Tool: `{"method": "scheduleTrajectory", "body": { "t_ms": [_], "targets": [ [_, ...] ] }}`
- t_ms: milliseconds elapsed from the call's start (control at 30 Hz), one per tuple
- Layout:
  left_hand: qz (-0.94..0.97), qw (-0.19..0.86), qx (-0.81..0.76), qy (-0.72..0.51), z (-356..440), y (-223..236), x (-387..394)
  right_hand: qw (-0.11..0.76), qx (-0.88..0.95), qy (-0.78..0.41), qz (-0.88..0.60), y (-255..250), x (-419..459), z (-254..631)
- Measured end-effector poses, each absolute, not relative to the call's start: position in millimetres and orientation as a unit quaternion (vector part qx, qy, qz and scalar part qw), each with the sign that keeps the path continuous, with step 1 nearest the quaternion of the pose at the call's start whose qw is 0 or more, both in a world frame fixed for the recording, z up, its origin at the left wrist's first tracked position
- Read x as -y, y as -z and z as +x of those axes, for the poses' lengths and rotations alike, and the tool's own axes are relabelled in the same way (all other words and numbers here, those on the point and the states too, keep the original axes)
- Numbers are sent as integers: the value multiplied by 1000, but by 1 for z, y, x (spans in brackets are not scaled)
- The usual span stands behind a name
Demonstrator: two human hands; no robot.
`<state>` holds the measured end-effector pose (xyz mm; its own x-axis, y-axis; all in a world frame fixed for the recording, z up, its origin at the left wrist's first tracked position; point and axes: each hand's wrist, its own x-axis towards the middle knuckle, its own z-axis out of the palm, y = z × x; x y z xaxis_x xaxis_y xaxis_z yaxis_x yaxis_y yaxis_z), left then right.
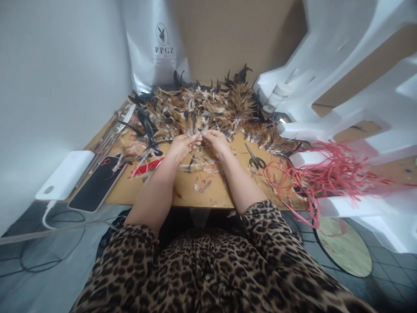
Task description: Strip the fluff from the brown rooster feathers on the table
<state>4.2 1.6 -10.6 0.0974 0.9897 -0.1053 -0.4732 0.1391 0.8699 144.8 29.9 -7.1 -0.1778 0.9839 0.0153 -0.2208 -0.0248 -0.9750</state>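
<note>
Both hands meet at the near edge of a wide pile of brown and black feathers (pixel 195 102). My left hand (pixel 184 146) is closed, its thumb and fingers pinching the base of a few small feathers (pixel 193 126). Close beside it, my right hand (pixel 215 141) pinches the same feathers from the right, its fingertips almost touching the left ones. The exact strands between the fingertips are too small to make out. Loose feather bits (pixel 203 186) lie on the tan tabletop (pixel 185 196) between my forearms.
Black-handled scissors (pixel 256 162) lie right of my right forearm, near a tangle of red ribbon strips (pixel 345 171) on white foam pieces (pixel 352 206). On the left are a phone (pixel 96 184), a white power bank (pixel 66 174) with a cable, and a red strip (pixel 147 167).
</note>
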Motion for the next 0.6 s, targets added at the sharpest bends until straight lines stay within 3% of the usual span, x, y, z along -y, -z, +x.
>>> {"method": "scheduleTrajectory", "body": {
  "t_ms": [400,600],
  "targets": [
    [362,661,-399,-522,6,11,0,511,587,-471,-415,-4,-21,141],
    [419,600,-440,-521,8,12,0,512,562,-506,-406,-4,-19,140]
  ]
}}
